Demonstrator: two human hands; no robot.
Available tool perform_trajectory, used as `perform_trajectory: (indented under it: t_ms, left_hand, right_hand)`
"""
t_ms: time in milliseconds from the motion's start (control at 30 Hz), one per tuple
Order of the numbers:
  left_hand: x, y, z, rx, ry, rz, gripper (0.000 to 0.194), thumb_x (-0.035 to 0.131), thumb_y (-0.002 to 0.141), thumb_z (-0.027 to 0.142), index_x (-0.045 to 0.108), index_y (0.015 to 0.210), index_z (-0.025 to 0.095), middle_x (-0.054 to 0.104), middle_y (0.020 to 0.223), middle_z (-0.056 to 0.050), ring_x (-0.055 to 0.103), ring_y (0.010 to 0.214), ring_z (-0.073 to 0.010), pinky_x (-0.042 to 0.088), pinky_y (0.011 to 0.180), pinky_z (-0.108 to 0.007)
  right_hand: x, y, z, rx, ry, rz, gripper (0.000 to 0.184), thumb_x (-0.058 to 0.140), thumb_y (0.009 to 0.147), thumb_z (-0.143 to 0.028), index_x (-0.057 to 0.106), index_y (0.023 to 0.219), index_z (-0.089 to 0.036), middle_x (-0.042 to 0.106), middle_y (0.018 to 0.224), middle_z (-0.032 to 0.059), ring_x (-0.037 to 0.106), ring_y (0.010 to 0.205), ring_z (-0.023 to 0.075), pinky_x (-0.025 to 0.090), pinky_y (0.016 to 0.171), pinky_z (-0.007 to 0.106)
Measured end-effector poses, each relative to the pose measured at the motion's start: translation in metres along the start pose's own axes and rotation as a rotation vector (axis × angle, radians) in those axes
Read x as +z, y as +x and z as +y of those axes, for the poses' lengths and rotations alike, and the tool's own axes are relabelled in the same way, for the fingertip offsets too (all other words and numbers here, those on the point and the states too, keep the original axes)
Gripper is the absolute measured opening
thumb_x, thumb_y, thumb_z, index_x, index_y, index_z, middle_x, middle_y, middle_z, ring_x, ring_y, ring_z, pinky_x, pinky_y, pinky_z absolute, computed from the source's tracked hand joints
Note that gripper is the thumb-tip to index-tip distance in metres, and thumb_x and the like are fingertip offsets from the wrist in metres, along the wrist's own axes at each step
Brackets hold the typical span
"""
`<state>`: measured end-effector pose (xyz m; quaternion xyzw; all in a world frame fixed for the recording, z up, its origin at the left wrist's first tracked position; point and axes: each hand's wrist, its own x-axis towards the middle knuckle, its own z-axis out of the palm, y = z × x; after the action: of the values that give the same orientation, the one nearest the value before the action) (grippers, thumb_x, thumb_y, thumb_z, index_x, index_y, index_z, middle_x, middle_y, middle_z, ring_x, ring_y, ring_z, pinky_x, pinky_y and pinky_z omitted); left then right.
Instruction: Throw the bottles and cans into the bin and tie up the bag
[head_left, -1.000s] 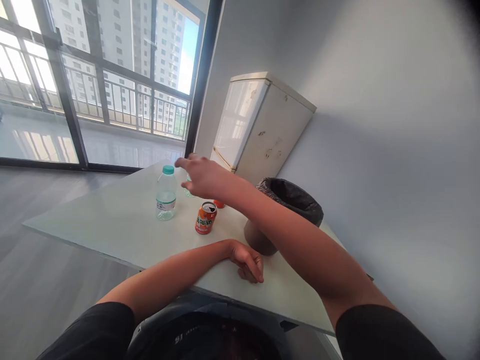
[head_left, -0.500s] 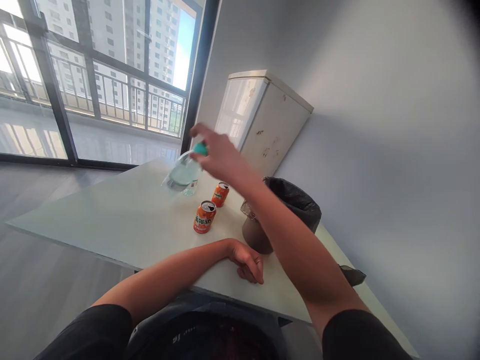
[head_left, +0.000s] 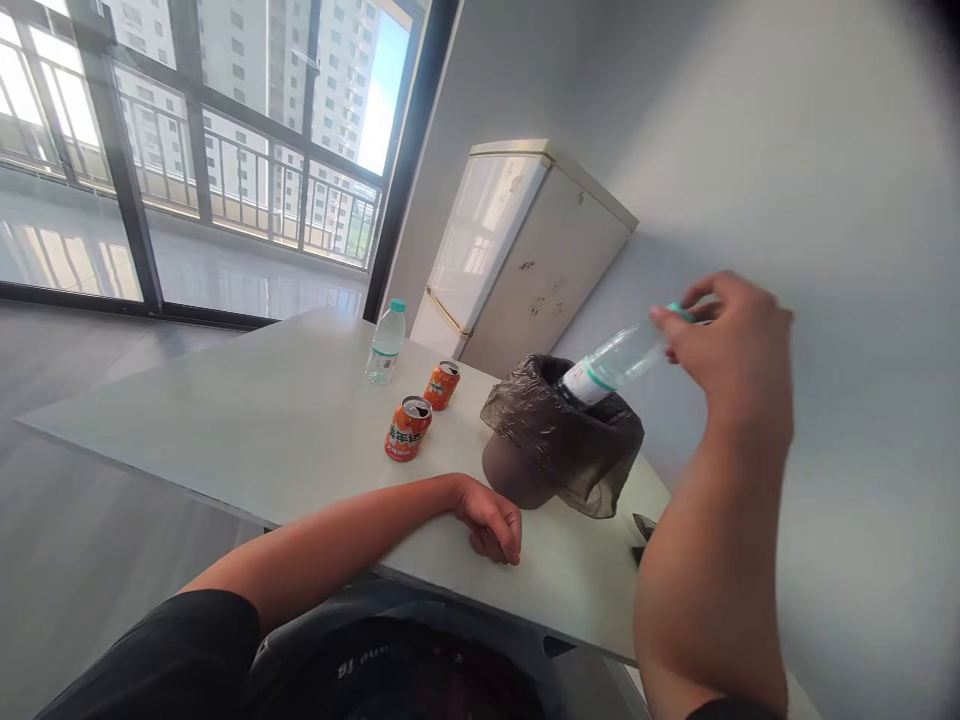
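Observation:
Pinched at its teal cap by my right hand (head_left: 724,335), a clear plastic bottle (head_left: 626,355) slants down to the left. Its lower end is inside the mouth of a trash can (head_left: 517,472) lined with a dark plastic bag (head_left: 536,415). My left hand (head_left: 491,520) rests on the table in a loose fist, near the can's base. Left of the can are two orange soda cans, a nearer can (head_left: 407,430) and a farther can (head_left: 442,386), both upright with opened tops. Behind them stands a second clear bottle (head_left: 385,345) with a teal cap.
The pale table (head_left: 247,420) runs away to the left, its edge near my body. An off-white fridge (head_left: 540,250) with worn patches stands behind it, beside the wall. Dark thin material (head_left: 643,525) lies on the table by my right forearm. Glass doors (head_left: 225,180) are at the left.
My right hand took the nearer bottle by its cap, lifted it off the table and carried it right, over the trash can, tilting it into the opening. My left hand stayed in place.

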<state>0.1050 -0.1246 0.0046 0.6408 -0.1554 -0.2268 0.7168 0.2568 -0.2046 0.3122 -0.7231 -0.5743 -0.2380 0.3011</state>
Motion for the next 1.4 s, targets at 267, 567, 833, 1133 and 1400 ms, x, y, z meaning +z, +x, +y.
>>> perform_trajectory:
  t_ms: [267,567,833,1133,1400]
  left_hand:
    - [0.001,0.0,-0.002,-0.03,-0.002,0.016,0.057,0.079,0.081,0.045,0.041,0.045,0.022,0.021,0.051,0.004,0.022,0.042,-0.0112,0.024,0.036,-0.027]
    - [0.0,0.003,-0.003,-0.014,0.007,-0.007,0.057,0.077,0.081,0.046,0.04,0.045,0.022,0.021,0.052,0.004,0.021,0.044,-0.0112,0.023,0.037,-0.027]
    - [0.003,0.0,0.003,0.016,0.03,0.008,0.058,0.081,0.081,0.048,0.044,0.044,0.023,0.027,0.047,0.002,0.028,0.039,-0.0134,0.03,0.034,-0.03]
    - [-0.003,0.003,-0.005,-0.025,-0.024,-0.017,0.051,0.088,0.072,0.048,0.05,0.049,0.021,0.03,0.048,0.004,0.025,0.041,-0.0109,0.025,0.036,-0.027]
    - [0.002,0.003,-0.001,0.008,0.033,0.004,0.06,0.078,0.084,0.051,0.044,0.046,0.022,0.025,0.05,0.003,0.025,0.041,-0.0119,0.027,0.035,-0.028]
  right_hand:
    - [0.092,0.016,-0.014,0.069,0.047,-0.86,0.01,0.073,0.073,-0.016,0.069,0.067,-0.022,0.071,0.063,0.0026,0.07,0.061,0.0209,0.054,0.065,0.033]
    - [0.062,0.016,-0.079,-0.137,-0.013,-0.399,0.008,0.073,0.078,-0.019,0.073,0.07,-0.021,0.069,0.066,0.0079,0.07,0.07,0.0261,0.056,0.068,0.037]
    - [0.127,0.057,-0.235,-0.485,0.176,-0.535,0.028,0.073,0.087,-0.013,0.074,0.115,-0.012,0.071,0.111,0.0158,0.07,0.093,0.0274,0.057,0.085,0.042]
    - [0.247,0.036,-0.27,-0.524,0.096,-0.708,0.037,0.081,0.086,-0.02,0.071,0.122,-0.013,0.07,0.135,0.0129,0.065,0.115,0.0231,0.048,0.091,0.029]
    - [0.111,0.046,-0.185,-0.417,0.374,-0.178,0.038,0.073,0.097,-0.028,0.056,0.13,-0.019,0.071,0.105,0.0035,0.065,0.083,0.0141,0.054,0.076,0.029]
